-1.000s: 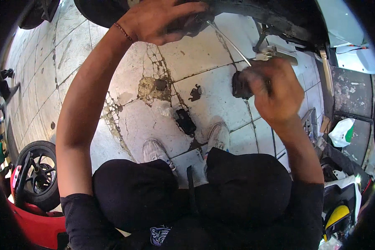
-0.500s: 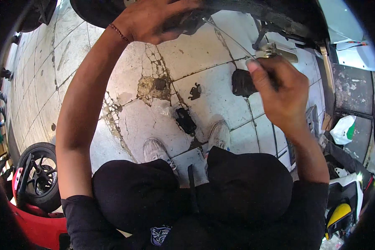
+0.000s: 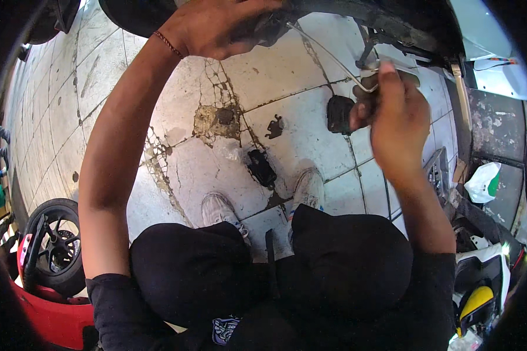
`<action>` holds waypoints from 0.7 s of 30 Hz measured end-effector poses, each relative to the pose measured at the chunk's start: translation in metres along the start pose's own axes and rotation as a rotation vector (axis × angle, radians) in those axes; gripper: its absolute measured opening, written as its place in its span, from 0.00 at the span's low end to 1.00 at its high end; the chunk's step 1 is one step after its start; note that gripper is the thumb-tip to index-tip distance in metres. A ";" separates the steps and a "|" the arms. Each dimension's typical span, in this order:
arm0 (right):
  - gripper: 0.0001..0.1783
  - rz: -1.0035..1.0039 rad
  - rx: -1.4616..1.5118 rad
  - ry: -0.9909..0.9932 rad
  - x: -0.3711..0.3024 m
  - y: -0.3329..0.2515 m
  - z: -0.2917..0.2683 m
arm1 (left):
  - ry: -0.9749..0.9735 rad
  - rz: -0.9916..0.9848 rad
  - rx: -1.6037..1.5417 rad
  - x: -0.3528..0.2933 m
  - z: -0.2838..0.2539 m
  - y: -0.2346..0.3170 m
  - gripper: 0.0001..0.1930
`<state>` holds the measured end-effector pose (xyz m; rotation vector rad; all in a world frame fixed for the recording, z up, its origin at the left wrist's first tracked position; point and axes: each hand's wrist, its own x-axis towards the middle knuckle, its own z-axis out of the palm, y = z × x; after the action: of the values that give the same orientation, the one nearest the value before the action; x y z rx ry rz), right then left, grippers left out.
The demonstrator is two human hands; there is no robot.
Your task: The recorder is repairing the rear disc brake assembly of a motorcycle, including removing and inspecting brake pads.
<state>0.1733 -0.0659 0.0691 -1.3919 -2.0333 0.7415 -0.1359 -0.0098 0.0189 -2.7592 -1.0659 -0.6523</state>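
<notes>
My right hand (image 3: 397, 114) is closed round the bent end of a long, thin L-shaped metal key (image 3: 328, 52), thumb pointing up. Its far tip meets the dark underside of a motorcycle (image 3: 363, 13) at the top of the view, beside my left hand (image 3: 214, 29). That hand reaches up against the dark part, fingers curled onto it; their tips are partly hidden. Below on the floor lie a small dark bracket (image 3: 274, 126), a black block-like part (image 3: 260, 168) and a black squarish part (image 3: 340, 114) near my right hand.
The tiled floor (image 3: 287, 70) is cracked and stained. To the left stands a black wheel (image 3: 58, 248) over a red body panel (image 3: 55, 319). At right are a white and green bag (image 3: 483, 182) and a yellow and black part (image 3: 476, 304). My shoes (image 3: 219, 209) stand below.
My right hand has turned at the key's bent end: the thumb now points upward and the bend shows clear of the fingers. My left hand has stayed nearly still.
</notes>
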 end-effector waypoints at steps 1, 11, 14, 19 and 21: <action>0.15 -0.085 -0.025 0.011 0.000 -0.001 -0.002 | 0.004 0.023 0.007 0.001 0.000 0.000 0.40; 0.14 -0.793 -0.482 0.068 0.002 -0.004 -0.009 | -0.022 -0.030 -0.001 -0.005 0.000 -0.003 0.42; 0.14 0.040 -0.020 -0.055 0.001 -0.004 -0.004 | -0.017 -0.010 0.011 0.001 0.002 -0.002 0.42; 0.20 0.183 0.669 -0.405 0.004 0.001 -0.007 | -0.020 -0.024 0.024 -0.002 0.002 -0.001 0.42; 0.20 -0.499 0.050 -0.357 0.012 0.010 -0.010 | -0.023 -0.019 0.018 -0.005 0.002 -0.003 0.42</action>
<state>0.1831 -0.0500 0.0704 -0.7020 -2.4762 0.8443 -0.1403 -0.0099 0.0149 -2.7512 -1.0991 -0.6123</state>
